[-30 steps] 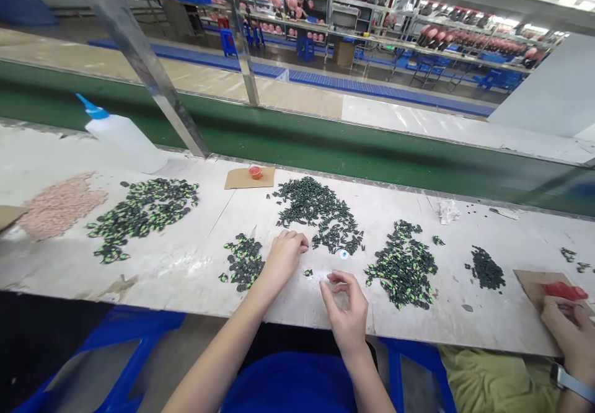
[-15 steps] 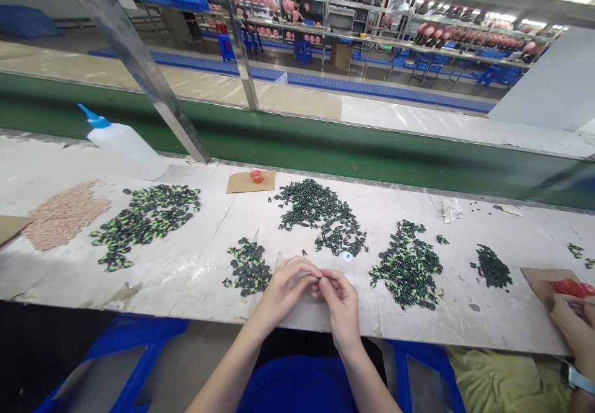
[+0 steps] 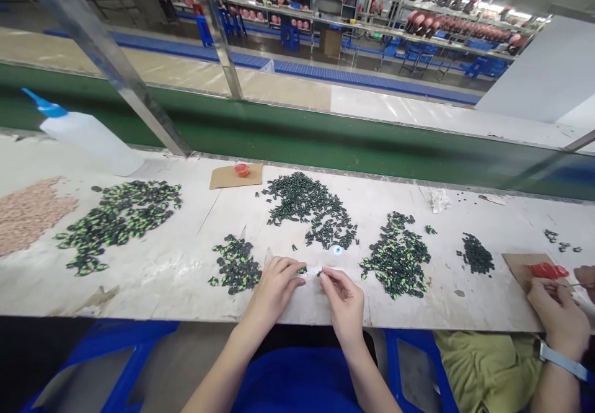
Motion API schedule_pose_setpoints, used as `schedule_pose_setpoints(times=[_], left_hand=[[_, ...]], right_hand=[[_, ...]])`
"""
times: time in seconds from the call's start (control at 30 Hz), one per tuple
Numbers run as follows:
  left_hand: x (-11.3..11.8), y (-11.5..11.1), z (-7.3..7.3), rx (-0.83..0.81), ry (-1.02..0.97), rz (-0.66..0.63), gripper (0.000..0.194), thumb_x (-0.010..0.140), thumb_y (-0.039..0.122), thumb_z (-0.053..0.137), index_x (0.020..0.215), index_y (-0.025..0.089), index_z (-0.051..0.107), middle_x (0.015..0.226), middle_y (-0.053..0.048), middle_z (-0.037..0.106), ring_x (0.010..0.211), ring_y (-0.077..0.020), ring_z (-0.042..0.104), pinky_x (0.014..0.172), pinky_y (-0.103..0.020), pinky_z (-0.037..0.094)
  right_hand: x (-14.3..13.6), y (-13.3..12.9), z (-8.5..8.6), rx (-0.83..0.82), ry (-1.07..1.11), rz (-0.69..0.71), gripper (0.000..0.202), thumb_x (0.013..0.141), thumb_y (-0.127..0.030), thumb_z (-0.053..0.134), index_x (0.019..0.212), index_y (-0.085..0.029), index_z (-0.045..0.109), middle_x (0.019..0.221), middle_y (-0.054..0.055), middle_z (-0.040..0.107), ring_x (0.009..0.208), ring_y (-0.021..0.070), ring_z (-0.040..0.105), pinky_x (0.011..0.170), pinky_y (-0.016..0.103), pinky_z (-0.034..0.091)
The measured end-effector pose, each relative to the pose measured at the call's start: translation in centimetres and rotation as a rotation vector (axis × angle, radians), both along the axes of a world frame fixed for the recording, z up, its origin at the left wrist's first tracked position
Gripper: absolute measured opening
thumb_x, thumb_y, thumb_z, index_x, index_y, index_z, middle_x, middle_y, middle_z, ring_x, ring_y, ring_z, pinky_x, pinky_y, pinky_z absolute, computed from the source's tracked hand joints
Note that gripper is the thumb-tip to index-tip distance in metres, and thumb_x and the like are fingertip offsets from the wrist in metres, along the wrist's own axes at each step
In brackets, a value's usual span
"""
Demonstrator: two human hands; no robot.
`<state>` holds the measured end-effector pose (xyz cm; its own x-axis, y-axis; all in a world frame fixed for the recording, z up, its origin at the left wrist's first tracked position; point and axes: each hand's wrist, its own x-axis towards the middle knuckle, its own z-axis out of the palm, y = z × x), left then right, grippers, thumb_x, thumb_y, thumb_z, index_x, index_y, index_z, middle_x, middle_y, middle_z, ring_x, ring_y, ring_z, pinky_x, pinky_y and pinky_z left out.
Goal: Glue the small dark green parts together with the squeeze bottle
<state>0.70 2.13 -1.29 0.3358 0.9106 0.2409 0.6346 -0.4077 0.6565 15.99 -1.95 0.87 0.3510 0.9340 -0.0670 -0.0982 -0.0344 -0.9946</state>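
Observation:
My left hand (image 3: 281, 283) pinches a small dark piece with green on it (image 3: 302, 270) between thumb and fingertips. A short gap to the right, my right hand (image 3: 343, 295) pinches a tiny dark piece (image 3: 320, 273), too small to make out fully. Beside my left hand lies a pile of black-and-green pieces (image 3: 236, 265). Beyond both hands spreads a heap of small dark green pieces (image 3: 302, 199). To the right of my right hand sits another black-and-green pile (image 3: 397, 258). A small white disc with a blue centre (image 3: 337, 250) lies just past my fingertips.
At left stand a white squeeze bottle with blue tip (image 3: 88, 140), a pink pile (image 3: 32, 214) and a black-and-green pile (image 3: 123, 217). A red cup (image 3: 241, 170) rests on cardboard (image 3: 223, 178). At right, a co-worker's hand (image 3: 558, 310) is near a red container (image 3: 548, 270).
My hands have moved apart from each other, each pinching a small piece. The view has shifted, so the table's things sit further left. The co-worker's second hand now shows at the right edge.

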Motion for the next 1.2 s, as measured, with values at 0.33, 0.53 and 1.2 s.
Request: schedule_pose_setpoints(times=[0.33,0.53,1.2], left_hand=[[1.1,-0.1,-0.1,0.036,-0.051,0.13,0.015,0.083,0.011,0.058,0.085,0.022,0.067,0.091,-0.005,0.065,0.091,-0.0226,0.057,0.08,-0.034,0.05],[0.9,-0.3,0.9,-0.075,-0.153,0.043,0.017,0.086,0.012,0.051,0.087,0.022,0.064,0.081,-0.003,0.068,0.083,-0.0197,0.059,0.074,-0.03,0.051],[1.2,-0.7,4.8,-0.42,-0.592,0.177,0.014,0.07,0.029,0.069,0.078,0.02,0.077,0.077,-0.004,0.075,0.067,-0.0158,0.062,0.065,-0.025,0.05]], right_hand=[[-0.7,0.2,-1.0,-0.017,-0.176,0.089,0.023,0.08,-0.039,0.064,0.087,-0.018,0.072,0.091,0.009,0.073,0.084,0.0217,0.07,0.075,0.033,0.058],[-1.0,0.4,-1.4,-0.062,-0.122,0.142,0.025,0.082,-0.042,0.062,0.085,-0.018,0.069,0.084,0.007,0.073,0.079,0.0212,0.071,0.074,0.034,0.058],[0.4,0.9,0.2,0.385,-0.378,0.111,0.007,0.084,-0.018,0.063,0.083,-0.02,0.07,0.078,0.005,0.07,0.074,0.0169,0.068,0.067,0.029,0.058]])
